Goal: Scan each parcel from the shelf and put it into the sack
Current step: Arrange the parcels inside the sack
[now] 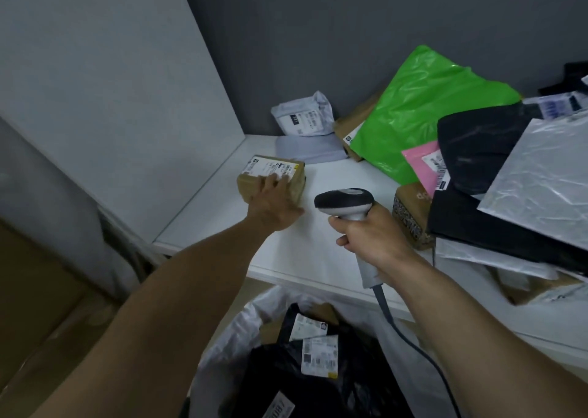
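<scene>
Parcel: small brown cardboard box (pixel 297 180), taped, with a white label, on the left of the smooth white shelf (pixel 302 252).
Left hand (pixel 275 206): fingers almost straight, resting on the box top.
Right hand (pixel 372 236): fingers wrapped around the grey scanner (pixel 345 203) handle.
Sack (pixel 222 344): thin white plastic, below the shelf.

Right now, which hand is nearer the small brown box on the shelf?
Left. The left hand lies on the small brown box, fingers over its label; the right hand holds the scanner off to the box's right, not touching it.
</scene>
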